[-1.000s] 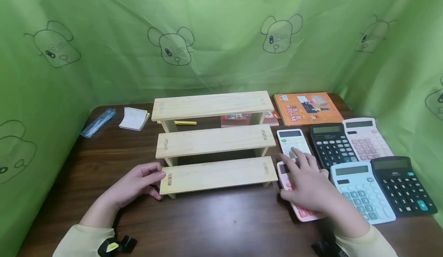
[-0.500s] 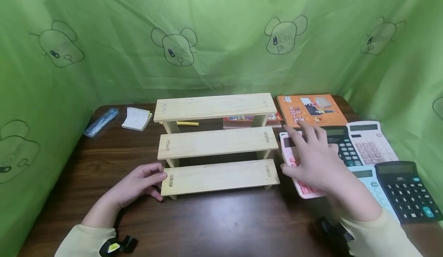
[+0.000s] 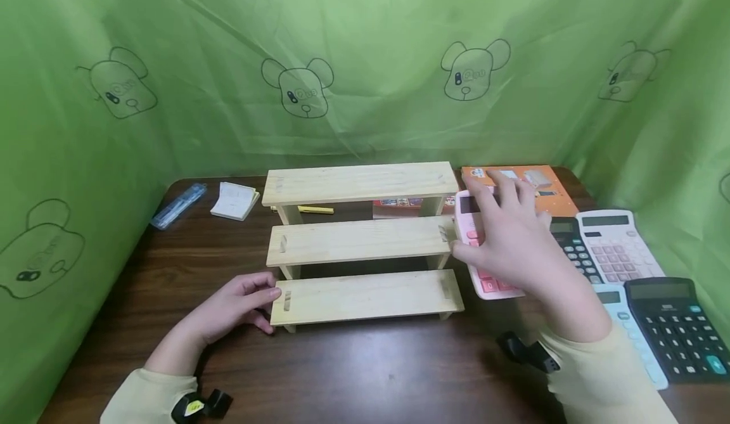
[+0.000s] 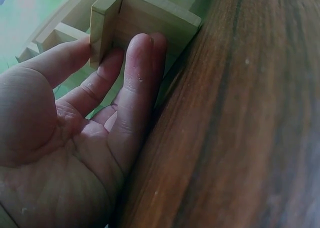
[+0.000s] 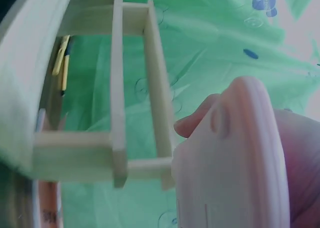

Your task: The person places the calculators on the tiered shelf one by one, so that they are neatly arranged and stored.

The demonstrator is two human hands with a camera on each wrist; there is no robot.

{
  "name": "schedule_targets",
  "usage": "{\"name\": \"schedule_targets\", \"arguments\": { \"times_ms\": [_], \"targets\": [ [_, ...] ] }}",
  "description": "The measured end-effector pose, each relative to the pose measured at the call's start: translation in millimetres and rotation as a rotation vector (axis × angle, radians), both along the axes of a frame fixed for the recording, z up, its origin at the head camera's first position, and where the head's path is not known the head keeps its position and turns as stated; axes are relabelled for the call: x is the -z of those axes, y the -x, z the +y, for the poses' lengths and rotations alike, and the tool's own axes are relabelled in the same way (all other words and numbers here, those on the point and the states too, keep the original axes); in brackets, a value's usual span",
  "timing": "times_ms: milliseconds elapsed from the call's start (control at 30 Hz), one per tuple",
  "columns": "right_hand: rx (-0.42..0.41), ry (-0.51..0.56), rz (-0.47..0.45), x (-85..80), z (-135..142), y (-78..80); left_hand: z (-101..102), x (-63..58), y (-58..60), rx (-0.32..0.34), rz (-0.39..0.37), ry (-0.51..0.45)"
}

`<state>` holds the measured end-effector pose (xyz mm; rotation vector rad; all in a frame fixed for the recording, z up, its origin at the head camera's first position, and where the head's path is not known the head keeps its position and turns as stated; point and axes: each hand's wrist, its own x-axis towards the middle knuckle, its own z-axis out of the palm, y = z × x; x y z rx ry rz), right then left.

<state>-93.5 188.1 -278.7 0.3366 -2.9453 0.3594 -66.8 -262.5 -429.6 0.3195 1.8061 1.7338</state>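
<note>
A three-tier wooden shelf (image 3: 365,241) stands mid-table, its steps rising toward the back. At the left end of its lowest board, my left hand (image 3: 239,307) pinches the board's edge; the left wrist view puts the thumb on one face and a finger (image 4: 95,83) on the other. My right hand (image 3: 516,246) grips a pink calculator (image 3: 469,220) from above, lifted off the table by the right end of the middle board. In the right wrist view the calculator's pale back (image 5: 225,173) faces the camera. Whether it touches the shelf, I cannot tell.
Right of the shelf lie black calculators (image 3: 670,329), a light blue one (image 3: 630,335) and a white-and-pink one (image 3: 613,246). An orange book (image 3: 561,196) is behind them. A notepad (image 3: 234,200) and a blue packet (image 3: 179,206) sit back left; a yellow pen (image 3: 315,210) lies behind the shelf.
The right hand has raised the pink calculator from the table and carried it back and slightly left, to the shelf's right side. My left hand keeps its hold on the lowest board.
</note>
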Motion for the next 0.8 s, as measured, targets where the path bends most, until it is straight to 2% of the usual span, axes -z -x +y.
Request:
{"name": "schedule_targets", "arguments": {
  "times_ms": [167,300,567,800],
  "targets": [
    [-0.030,0.048,0.072,-9.6,-14.9,3.0,1.0,1.1,-1.1,0.009,-0.010,-0.019],
    [-0.072,0.054,0.148,-12.7,-30.3,10.0,0.3,0.7,-1.2,0.009,0.011,-0.038],
    [-0.219,0.068,0.394,10.9,-47.3,24.2,1.0,5.6,-4.0,0.009,0.008,-0.039],
    [-0.241,0.137,0.497,16.4,-51.5,30.9,0.6,4.5,-1.2,0.001,0.006,-0.025]
  ]
}}
